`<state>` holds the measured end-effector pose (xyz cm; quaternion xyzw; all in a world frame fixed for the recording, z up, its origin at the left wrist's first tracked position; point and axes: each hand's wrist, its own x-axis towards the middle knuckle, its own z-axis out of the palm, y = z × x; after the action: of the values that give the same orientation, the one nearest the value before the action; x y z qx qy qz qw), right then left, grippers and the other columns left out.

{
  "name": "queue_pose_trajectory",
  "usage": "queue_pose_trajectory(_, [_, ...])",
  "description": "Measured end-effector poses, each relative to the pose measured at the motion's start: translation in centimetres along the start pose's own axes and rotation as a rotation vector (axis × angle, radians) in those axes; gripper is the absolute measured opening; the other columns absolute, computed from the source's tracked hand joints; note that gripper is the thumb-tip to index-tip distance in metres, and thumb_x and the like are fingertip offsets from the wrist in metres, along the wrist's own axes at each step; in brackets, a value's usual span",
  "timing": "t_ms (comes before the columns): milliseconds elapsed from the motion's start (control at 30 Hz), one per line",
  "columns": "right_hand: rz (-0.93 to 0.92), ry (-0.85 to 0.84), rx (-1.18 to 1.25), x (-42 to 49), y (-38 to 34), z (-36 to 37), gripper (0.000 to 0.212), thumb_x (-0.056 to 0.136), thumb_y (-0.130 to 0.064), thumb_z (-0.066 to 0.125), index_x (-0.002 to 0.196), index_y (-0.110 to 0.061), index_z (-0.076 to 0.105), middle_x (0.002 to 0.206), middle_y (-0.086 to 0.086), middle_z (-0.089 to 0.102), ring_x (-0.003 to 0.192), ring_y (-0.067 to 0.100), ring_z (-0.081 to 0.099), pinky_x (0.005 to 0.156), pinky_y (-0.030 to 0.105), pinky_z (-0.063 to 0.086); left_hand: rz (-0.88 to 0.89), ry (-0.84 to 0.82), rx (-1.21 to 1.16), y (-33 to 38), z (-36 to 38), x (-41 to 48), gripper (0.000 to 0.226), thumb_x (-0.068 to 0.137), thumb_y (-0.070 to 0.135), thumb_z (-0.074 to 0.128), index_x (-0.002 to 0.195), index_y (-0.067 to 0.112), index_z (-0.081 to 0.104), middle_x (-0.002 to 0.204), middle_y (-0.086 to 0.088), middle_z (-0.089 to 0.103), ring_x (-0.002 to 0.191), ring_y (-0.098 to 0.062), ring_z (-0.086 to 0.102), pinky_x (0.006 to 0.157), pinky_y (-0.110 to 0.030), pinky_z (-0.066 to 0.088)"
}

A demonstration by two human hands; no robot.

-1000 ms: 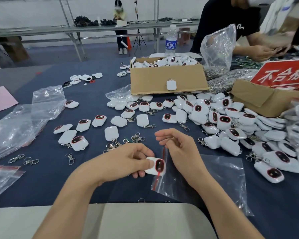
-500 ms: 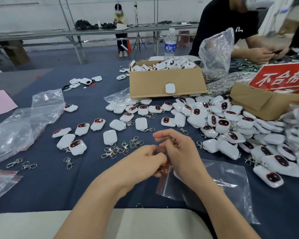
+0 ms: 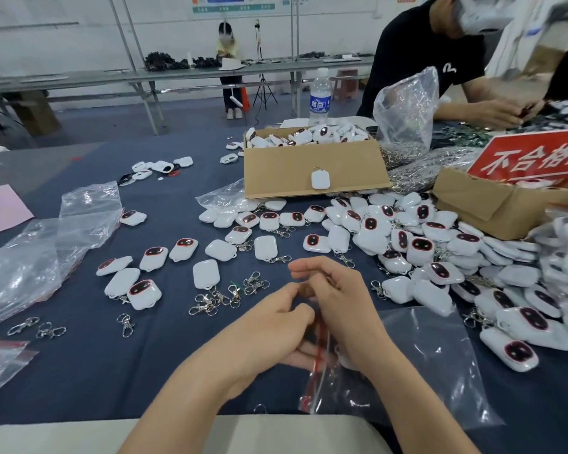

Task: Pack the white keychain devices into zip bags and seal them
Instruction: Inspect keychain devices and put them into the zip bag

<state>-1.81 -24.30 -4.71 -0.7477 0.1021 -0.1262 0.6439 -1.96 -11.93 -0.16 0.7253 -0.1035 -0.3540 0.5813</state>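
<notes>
A: Where was the zip bag (image 3: 423,371)?

B: On the table (image 3: 79,371), near the front edge, lying out to the right. Its red-striped mouth (image 3: 318,352) sat between the person's two hands.

A: And what were the hands doing?

B: The left hand (image 3: 266,335) gripped the mouth of the bag, thumb on top and fingers curled beneath the red stripe. The right hand (image 3: 341,309) pinched the same edge from the other side, and its wrist lay across the clear plastic.

A: Was a device inside?

B: I could not tell. The hands covered that end of the bag.

A: Where were the rest of them?

B: The white keychain devices (image 3: 420,247) were heaped to the right, and more lay scattered beyond the hands. Further back, an open cardboard box (image 3: 292,168) was full of them, with one resting on its front flap.

A: Anything else nearby?

B: Loose metal clips (image 3: 223,298) lay just left of the hands. A heap of clear plastic bags (image 3: 20,273) sat at the far left, and a water bottle (image 3: 320,99) stood behind the box.
</notes>
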Motion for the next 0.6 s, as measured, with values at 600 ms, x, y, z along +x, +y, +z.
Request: queue_pose_trajectory(600, [0.282,0.081,0.511,1.3,0.4,-1.9,0.016,0.099,-0.011,0.059,0.107,-0.019,0.071,0.107,0.006,0.072,0.09,0.019,0.071,0.064,0.019,0.057,0.257,0.65,0.692,1.3,-4.9,8.5,0.029,0.103,0.025,0.042,0.079,0.013,0.054,0.077,0.002,0.064,0.079,-0.031,0.056,0.064,-0.036,0.041])
